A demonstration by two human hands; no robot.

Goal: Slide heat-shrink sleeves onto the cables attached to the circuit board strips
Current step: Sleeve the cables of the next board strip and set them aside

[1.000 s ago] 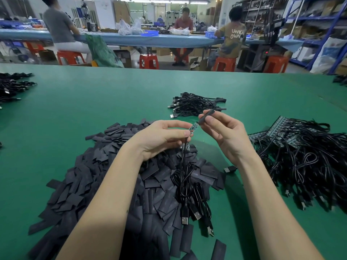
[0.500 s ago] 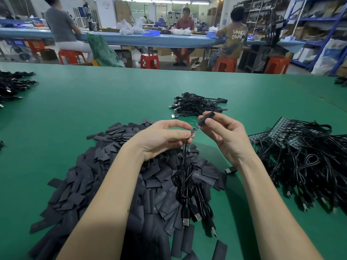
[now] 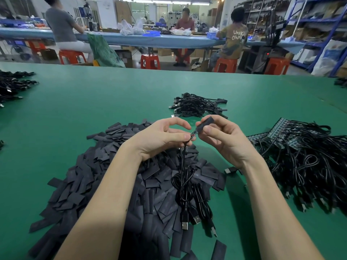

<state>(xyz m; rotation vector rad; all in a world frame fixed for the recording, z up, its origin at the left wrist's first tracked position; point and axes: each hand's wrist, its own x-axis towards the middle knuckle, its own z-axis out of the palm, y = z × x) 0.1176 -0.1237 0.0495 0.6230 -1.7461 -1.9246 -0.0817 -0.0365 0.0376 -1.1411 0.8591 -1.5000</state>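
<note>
- Right hand (image 3: pixel 224 139): fingers (image 3: pixel 209 131) curled round a black heat-shrink sleeve (image 3: pixel 204 123), pinching it between thumb and forefinger; the sleeve points up and away, its lower mouth at the circuit board strip (image 3: pixel 194 133).
- Left hand (image 3: pixel 159 139): fingers (image 3: pixel 185 136) pinch the cable (image 3: pixel 183 164) just below the strip, where red wire shows; forefinger arched above, not touching the sleeve.
- The strip sits between the two hands, only a short part of it visible; how far the sleeve covers it cannot be told.
- The held cable hangs down from the left hand in a black coiled bundle, its USB plugs (image 3: pixel 185 225) resting on the pile of loose sleeves (image 3: pixel 105 177).
- The pile of loose sleeves, flat black pieces, lies on the green tabletop (image 3: pixel 93 102) under and left of the hands.
- Right of the pile: a heap of black cables with circuit board strips (image 3: pixel 304 166) attached, strips at its far edge.
- Beyond the pile: a smaller bundle of black cables (image 3: pixel 197 106).
- Far left of the pile, at the tabletop edge: more black cables (image 3: pixel 13 85).
- Behind the tabletop: three seated people at a blue bench (image 3: pixel 150 40), on red stools (image 3: pixel 150 61); shelving at right.
</note>
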